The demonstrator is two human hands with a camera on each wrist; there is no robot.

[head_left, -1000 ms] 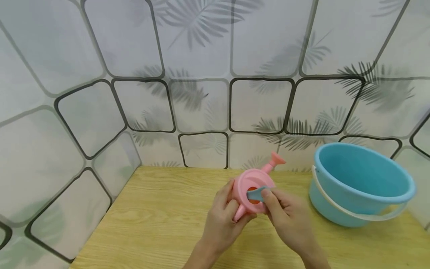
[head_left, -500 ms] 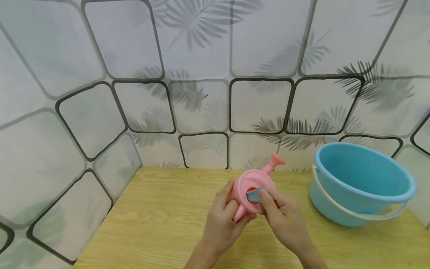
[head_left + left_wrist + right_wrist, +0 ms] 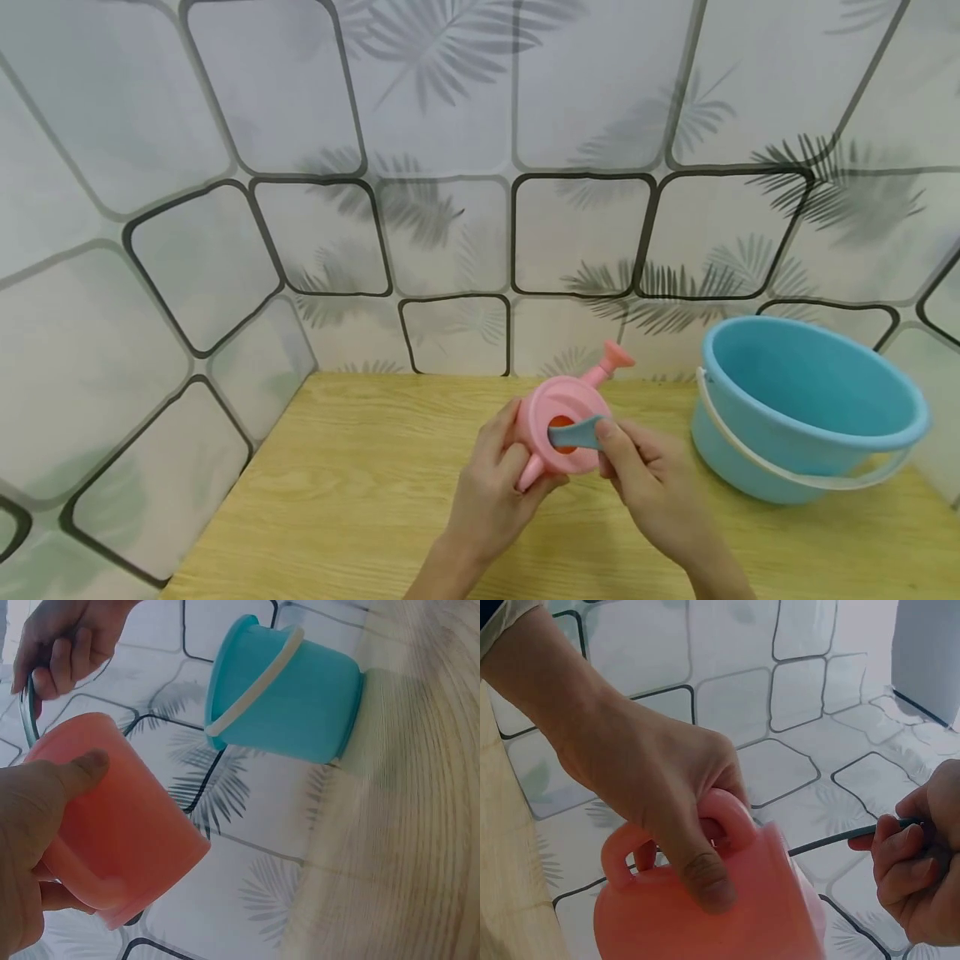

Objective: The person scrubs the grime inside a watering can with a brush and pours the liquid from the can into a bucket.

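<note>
A pink toy watering can [image 3: 579,397] is held above the wooden table, its spout pointing up and away to the right. My left hand [image 3: 489,492] grips it by the handle side, and the left wrist view shows the thumb pressed on the body of the can [image 3: 139,817]. Between the thumb and fingers of my right hand [image 3: 654,483] is a flat, thin, blue-grey toy tool [image 3: 581,433]. The far end of this tool reaches into the round opening on top of the can, where something orange-red shows. That inserted end is hidden.
A blue bucket [image 3: 750,429] with a white handle stands at the right of the wooden table [image 3: 360,467]. Patterned wall covering [image 3: 450,233] rises right behind the table and along its left side.
My right hand dips left toward the opening, then draws back right, leaving more of the blue-grey tool visible. The watering can and my left hand have barely shifted.
</note>
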